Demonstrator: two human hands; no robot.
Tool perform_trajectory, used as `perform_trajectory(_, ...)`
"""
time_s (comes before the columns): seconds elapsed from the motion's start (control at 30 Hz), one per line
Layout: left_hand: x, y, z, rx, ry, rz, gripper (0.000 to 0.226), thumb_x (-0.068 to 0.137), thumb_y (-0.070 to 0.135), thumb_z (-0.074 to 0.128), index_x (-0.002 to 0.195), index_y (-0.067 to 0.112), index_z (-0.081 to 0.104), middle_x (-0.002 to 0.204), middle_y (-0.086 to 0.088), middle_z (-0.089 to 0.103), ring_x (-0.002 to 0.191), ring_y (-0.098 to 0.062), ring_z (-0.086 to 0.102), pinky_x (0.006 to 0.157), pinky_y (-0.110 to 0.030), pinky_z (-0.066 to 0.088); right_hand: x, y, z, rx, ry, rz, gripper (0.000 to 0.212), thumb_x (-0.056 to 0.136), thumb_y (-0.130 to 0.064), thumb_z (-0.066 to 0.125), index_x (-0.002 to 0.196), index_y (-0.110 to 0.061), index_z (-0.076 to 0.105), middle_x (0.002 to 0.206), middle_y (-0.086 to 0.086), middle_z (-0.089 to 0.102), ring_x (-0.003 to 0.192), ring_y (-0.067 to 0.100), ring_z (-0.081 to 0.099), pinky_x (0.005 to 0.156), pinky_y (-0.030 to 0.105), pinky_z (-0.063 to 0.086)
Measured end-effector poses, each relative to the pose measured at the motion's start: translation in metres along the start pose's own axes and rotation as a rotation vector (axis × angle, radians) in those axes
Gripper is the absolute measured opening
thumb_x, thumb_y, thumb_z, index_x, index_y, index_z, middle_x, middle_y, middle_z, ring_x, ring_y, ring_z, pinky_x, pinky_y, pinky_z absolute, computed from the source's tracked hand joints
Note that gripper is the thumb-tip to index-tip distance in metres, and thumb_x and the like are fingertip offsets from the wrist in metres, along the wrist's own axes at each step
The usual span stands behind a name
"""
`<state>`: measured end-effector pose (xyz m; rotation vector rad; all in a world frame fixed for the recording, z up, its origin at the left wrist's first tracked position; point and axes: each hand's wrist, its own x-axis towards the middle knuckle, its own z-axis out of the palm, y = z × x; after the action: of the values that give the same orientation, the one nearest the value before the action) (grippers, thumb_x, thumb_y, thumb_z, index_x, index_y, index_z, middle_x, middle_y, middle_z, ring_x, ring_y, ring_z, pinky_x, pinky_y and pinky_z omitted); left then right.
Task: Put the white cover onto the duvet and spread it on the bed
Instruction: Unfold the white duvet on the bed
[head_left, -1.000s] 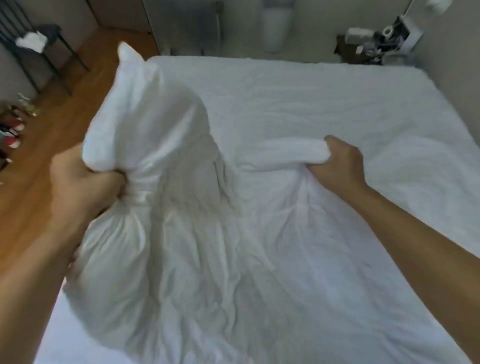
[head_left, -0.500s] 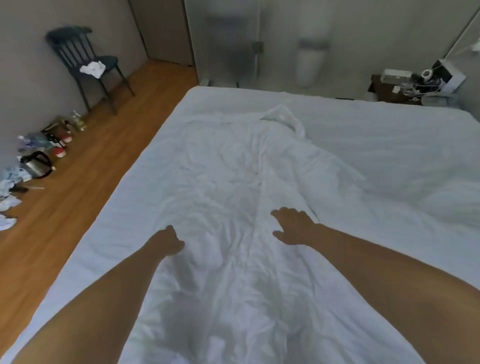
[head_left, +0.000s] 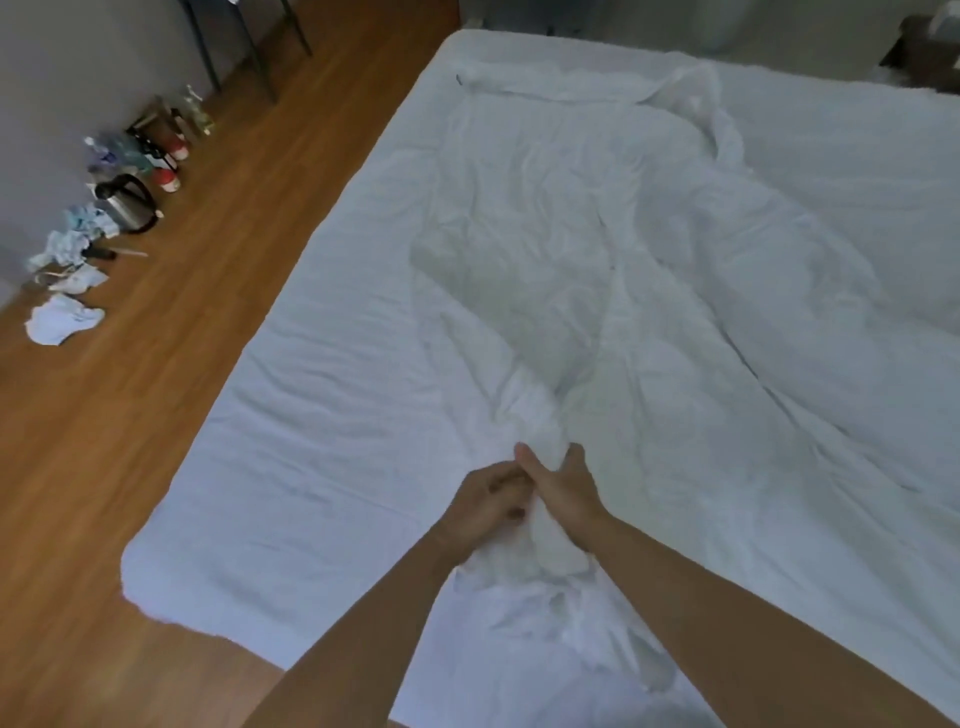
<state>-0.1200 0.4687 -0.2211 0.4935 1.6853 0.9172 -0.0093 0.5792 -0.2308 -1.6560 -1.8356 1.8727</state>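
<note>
I am gripping a bunched corner of the cover (head_left: 524, 415) with both my left hand (head_left: 485, 506) and right hand (head_left: 563, 493) near the bed (head_left: 311, 415) edge; pulling unevenly is risking the duvet (head_left: 675, 291) twisting inside

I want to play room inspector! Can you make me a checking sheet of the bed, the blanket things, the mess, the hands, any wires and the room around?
Surface: bed with a white sheet, wrinkled.
Job's things: white cover lies rumpled along the bed, not spread flat; its near end is bunched up. The duvet cannot be told apart from the cover.
Clutter: kettle, bottles and crumpled cloths on the floor by the wall.
Hands: left hand and right hand both grip the bunched end, close together.
Cables: nothing seen.
Surroundings: wooden floor, grey wall, chair legs at the top.
</note>
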Motion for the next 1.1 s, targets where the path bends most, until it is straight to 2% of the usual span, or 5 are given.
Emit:
perform_trajectory(0.1, 0.004, -0.026, -0.02, -0.073, 0.498, -0.193, 0.047, 0.084, 0.04, 0.072, 0.128, 0.043, 0.055, 0.136, -0.005, 0.059, 0.122, -0.026, 0.058, 0.103, -0.044, 0.049, 0.015, -0.013, -0.016, 0.089, -0.023, 0.109, 0.034, 0.094, -0.028, 0.067, 0.124, -0.011, 0.064, 0.112, 0.008, 0.071, 0.096, 0.023, 0.069, 0.088, 0.04, 0.059)
perform_trajectory(0.2, 0.011, -0.043, -0.023, -0.341, 0.229, -0.419, 0.124, 0.051, 0.083, 0.08, 0.149, 0.019, 0.041, 0.138, -0.005, 0.058, 0.124, -0.027, 0.058, 0.103, -0.04, 0.049, 0.011, -0.021, -0.025, 0.174, -0.148, 0.135, 0.046, 0.097, -0.052, 0.063, 0.127, -0.018, 0.062, 0.117, 0.003, 0.071, 0.103, 0.019, 0.07, 0.084, 0.032, 0.059)
perform_trajectory(0.4, -0.026, -0.011, -0.017, -0.705, -0.134, -0.2, 0.061, 0.095, 0.053, 0.066, 0.141, 0.014, 0.058, 0.138, -0.01, 0.064, 0.13, -0.026, 0.059, 0.114, -0.042, 0.041, -0.01, -0.045, -0.036, 0.13, -0.148, 0.103, 0.064, 0.102, -0.064, 0.037, 0.142, -0.017, 0.053, 0.113, -0.003, 0.065, 0.099, 0.01, 0.063, 0.074, 0.023, 0.049)
perform_trajectory(0.57, -0.087, 0.037, -0.068, -0.32, 0.282, -0.036, 0.048, 0.083, 0.0, 0.064, 0.13, 0.011, 0.062, 0.11, -0.009, 0.073, 0.101, -0.028, 0.071, 0.081, -0.039, 0.06, -0.05, -0.057, 0.001, 0.322, -0.47, 0.08, 0.079, 0.091, -0.083, 0.028, 0.142, -0.028, 0.054, 0.135, -0.001, 0.065, 0.122, 0.017, 0.063, 0.107, 0.036, 0.046)
perform_trajectory(1.1, -0.144, -0.088, -0.393, 0.305, 0.611, -0.195, 0.028, 0.094, 0.051, 0.062, 0.108, 0.026, 0.063, 0.099, 0.004, 0.067, 0.093, -0.019, 0.064, 0.068, -0.03, 0.043, -0.044, 0.061, 0.267, -1.208, -0.067, -0.38, 0.109, 0.073, -0.041, 0.082, 0.157, -0.019, 0.016, 0.146, 0.012, 0.049, 0.123, 0.037, 0.053, 0.095, 0.048, 0.049)
